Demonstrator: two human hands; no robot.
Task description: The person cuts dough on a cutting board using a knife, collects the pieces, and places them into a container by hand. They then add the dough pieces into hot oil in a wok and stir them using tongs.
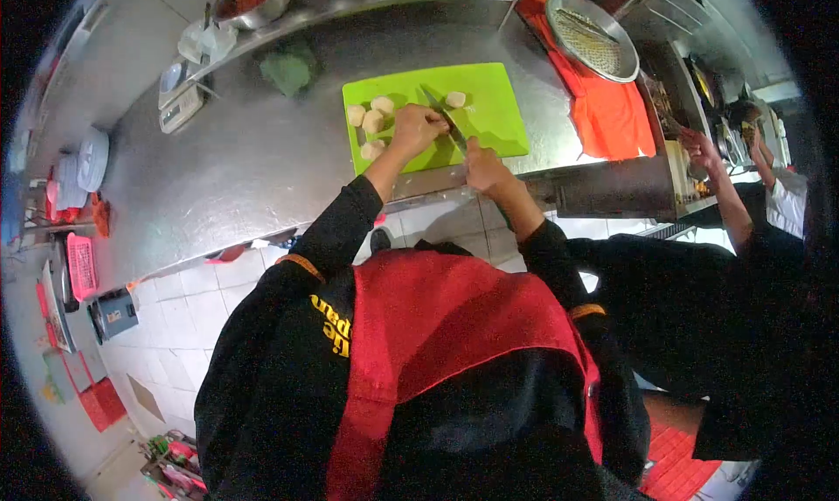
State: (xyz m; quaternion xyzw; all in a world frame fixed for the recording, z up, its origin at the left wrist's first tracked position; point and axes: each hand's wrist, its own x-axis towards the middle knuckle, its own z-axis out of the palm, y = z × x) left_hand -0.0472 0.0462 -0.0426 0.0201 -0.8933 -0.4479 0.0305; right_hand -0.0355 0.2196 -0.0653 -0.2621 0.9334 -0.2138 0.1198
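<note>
On the steel counter lies a lime-green cutting board (494, 107). My right hand (489, 167) is wrapped round the handle of a knife (457, 135), whose blade points away from me across the board. My left hand (419, 128) is over the board just left of the blade, fingers bent and pressed together; whatever they grip is hidden beneath them. Several pale, rounded peeled pieces (373, 121) are grouped at the board's left side. One more pale piece (455, 100) sits to the right of the blade, toward the far edge.
A kitchen scale (182, 107) stands at the counter's left. At the right, a round metal tray (603, 55) rests over red cloth (612, 121). A metal bowl with red contents (253, 1) is on the back shelf. Close on my right, another person's arm (730, 195) reaches toward a rack.
</note>
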